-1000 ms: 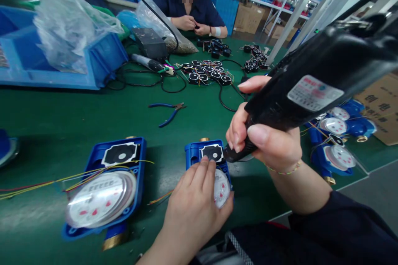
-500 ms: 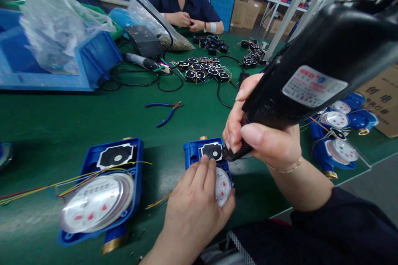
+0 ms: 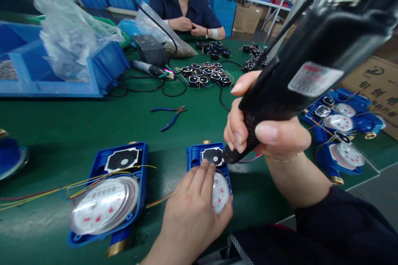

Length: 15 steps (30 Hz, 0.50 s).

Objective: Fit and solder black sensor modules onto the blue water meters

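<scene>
My right hand (image 3: 267, 132) is wrapped round a black power screwdriver (image 3: 289, 74) with a white label. The tool slants down to the left, its lower end beside the black module of a blue meter (image 3: 193, 152). Its bit cannot be made out. My left hand (image 3: 194, 207) grips this meter, fingertips at the black module (image 3: 213, 156) and thumb by the round white dial (image 3: 220, 192). A second blue meter (image 3: 143, 174) with a dial, a black module and loose yellow and red wires lies to the left.
Blue-handled pliers (image 3: 169, 118) lie beyond the meters. Black modules (image 3: 207, 75) and cables sit farther back. Blue bins (image 3: 105, 70) stand at left, more meters (image 3: 342, 122) and a carton (image 3: 381, 87) at right. A person (image 3: 186, 12) sits opposite.
The view has shifted slightly, so most things appear a little lower and to the right. The screwdriver's body has tilted somewhat more upright. Both hands keep their hold.
</scene>
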### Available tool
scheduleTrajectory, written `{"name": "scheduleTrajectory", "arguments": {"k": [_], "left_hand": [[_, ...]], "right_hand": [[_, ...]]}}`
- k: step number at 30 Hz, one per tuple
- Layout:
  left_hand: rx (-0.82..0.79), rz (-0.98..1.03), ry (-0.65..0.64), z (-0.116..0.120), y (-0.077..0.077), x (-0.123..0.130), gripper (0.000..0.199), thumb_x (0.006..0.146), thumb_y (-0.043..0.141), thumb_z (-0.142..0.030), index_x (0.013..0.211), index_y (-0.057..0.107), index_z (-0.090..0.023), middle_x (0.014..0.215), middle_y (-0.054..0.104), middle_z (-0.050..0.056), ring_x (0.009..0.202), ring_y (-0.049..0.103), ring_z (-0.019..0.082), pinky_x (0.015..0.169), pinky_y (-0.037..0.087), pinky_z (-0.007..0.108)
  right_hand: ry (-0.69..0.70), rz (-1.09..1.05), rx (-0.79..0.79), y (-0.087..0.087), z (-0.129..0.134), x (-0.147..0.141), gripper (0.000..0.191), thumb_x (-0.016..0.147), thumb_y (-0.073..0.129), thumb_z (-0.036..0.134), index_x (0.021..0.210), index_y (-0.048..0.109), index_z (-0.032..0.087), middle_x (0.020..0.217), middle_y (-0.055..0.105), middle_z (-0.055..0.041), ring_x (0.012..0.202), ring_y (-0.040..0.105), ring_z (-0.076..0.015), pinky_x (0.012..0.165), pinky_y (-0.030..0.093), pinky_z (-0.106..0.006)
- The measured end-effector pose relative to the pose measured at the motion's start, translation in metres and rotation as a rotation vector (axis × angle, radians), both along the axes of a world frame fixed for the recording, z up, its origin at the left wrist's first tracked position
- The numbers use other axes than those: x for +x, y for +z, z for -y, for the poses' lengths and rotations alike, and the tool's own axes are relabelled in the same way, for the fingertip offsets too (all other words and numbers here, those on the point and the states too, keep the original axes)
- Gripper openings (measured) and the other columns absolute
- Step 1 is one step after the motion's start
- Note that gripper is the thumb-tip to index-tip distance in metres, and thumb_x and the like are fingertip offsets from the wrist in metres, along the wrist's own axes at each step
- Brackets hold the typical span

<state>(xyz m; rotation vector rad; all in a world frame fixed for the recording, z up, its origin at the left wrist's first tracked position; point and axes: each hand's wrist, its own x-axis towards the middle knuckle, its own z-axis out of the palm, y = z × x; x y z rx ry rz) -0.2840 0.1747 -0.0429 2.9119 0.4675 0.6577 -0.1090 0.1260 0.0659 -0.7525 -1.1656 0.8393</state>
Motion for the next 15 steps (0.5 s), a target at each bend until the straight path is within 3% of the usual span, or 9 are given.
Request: {"name": "scheduleTrajectory", "arguments": {"k": [4,8,12,15], "left_hand": [[0.014,0.007,-0.026,-0.004,-0.001,-0.002,0.051,0.073,0.059,-0.039,0.113,0.057,-0.008,0.114,0.062,0.014,0.098,0.060,0.026,0.084,0.053,0.040],[0.057,0.027,-0.070,-0.008,-0.003,-0.002,0.053,0.072,0.061,-0.039,0.113,0.055,-0.006,0.110,0.061,0.017,0.095,0.060,0.026,0.080,0.054,0.039],[0.129,0.037,-0.120,-0.014,-0.007,-0.003,0.055,0.073,0.061,-0.038,0.115,0.054,-0.003,0.113,0.059,0.019,0.099,0.057,0.026,0.081,0.053,0.038],[0.166,0.033,-0.140,-0.019,-0.009,-0.005,0.057,0.073,0.060,-0.040,0.115,0.053,-0.002,0.112,0.058,0.020,0.101,0.056,0.026,0.081,0.052,0.038]], "right_hand": [[-0.189,-0.067,0.099,0.013,-0.002,0.008,0.033,0.072,0.065,0.030,0.102,0.054,0.023,0.057,0.052,0.0047,0.044,0.046,-0.0118,0.046,0.044,-0.027],[-0.356,-0.029,0.127,0.001,-0.008,0.014,0.036,0.073,0.066,0.031,0.105,0.054,0.024,0.060,0.056,0.0031,0.046,0.051,-0.0139,0.048,0.045,-0.029],[-0.327,-0.127,0.117,-0.016,-0.015,0.018,0.032,0.075,0.065,0.034,0.103,0.055,0.023,0.063,0.058,0.0021,0.048,0.052,-0.0139,0.048,0.045,-0.028],[-0.350,-0.144,0.099,-0.015,-0.017,0.019,0.020,0.075,0.068,0.033,0.083,0.056,0.020,0.065,0.055,0.0020,0.051,0.050,-0.0125,0.049,0.046,-0.028]]}}
